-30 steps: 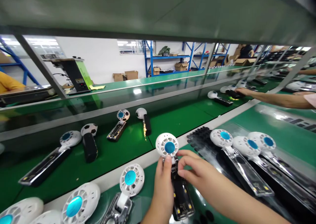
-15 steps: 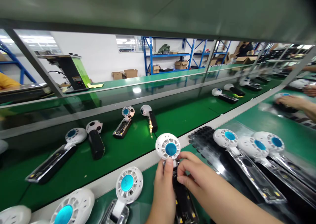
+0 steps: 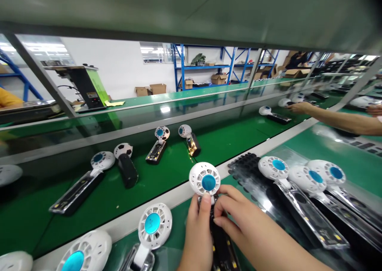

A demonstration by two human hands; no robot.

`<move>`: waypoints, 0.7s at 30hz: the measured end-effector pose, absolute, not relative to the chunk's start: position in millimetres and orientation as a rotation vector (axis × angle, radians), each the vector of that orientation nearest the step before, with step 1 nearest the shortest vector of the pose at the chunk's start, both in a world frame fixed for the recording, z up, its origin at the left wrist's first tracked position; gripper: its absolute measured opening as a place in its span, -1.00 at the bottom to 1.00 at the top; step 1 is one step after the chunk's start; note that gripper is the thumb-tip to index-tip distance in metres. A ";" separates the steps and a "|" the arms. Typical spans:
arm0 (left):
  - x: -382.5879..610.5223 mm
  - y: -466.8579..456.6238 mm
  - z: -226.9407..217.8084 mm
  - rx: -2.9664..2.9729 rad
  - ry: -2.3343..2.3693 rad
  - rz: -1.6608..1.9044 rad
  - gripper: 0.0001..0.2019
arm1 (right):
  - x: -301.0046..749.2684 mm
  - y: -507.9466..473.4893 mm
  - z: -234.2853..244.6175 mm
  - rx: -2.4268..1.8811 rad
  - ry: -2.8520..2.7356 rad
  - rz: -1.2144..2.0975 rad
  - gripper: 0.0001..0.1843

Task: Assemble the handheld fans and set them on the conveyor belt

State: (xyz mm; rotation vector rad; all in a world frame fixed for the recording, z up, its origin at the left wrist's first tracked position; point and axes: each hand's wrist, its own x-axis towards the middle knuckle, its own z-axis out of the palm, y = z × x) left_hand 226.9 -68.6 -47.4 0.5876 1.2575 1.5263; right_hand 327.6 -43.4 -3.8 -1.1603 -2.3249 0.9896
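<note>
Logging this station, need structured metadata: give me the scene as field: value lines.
left hand: holds a handheld fan, thumb at its head's lower edge
right hand: fingers curled at that fan's neck; exact grip hidden
bench, right: three white-headed fans side by side
belt: more fans, at least two with soccer-ball heads
co-worker's hand: over the belt, at right; contact unclear

A factory assembly workshop is indicated by the long green belt [image 3: 229, 143], along which similar fan-like devices [image 3: 103, 160] are spread. Behind it, blue racks [image 3: 205, 67] are loaded with cardboard boxes [image 3: 219, 78].
</note>
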 end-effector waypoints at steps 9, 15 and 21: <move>224.6 -71.0 -50.1 0.402 1.020 1.512 -0.57 | 327.2 -43.5 -1.1 -1.197 -2.212 1.046 -0.79; 225.0 -72.0 -52.8 0.369 0.822 1.546 -0.41 | 339.8 -34.5 -2.8 -1.140 -1.921 1.338 -0.91; 224.6 -73.9 -55.5 0.417 0.881 1.541 -0.37 | 355.5 -35.4 -17.7 -1.078 -1.480 1.720 -0.58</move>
